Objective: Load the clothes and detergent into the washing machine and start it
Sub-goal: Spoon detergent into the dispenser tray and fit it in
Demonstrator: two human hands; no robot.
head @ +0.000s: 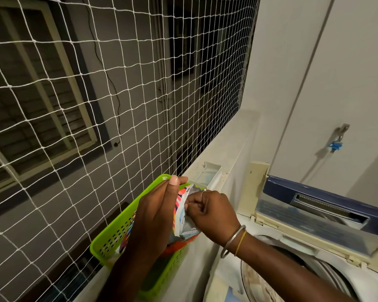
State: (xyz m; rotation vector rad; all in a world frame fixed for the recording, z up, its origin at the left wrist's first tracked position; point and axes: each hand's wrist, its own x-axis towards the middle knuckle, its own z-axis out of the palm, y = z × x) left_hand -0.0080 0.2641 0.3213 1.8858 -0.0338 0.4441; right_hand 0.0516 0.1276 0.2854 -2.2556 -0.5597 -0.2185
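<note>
A colourful detergent packet [183, 216] stands in a lime green perforated basket [116, 234] on the ledge left of the washing machine. My left hand [155, 216] grips the packet's outer side. My right hand [207, 211], with bangles on the wrist, pinches the packet's folded top edge. The top-loading washing machine [327, 253] is at the lower right with its blue-framed lid [327, 205] raised. The drum opening [297, 271] is partly hidden by my right forearm, and clothes inside cannot be made out.
White safety netting [118, 105] closes off the balcony opening on the left, right behind the basket. A small white tray [210, 173] sits on the ledge beyond the basket. A tap with a blue fitting [336, 144] is on the wall above the machine.
</note>
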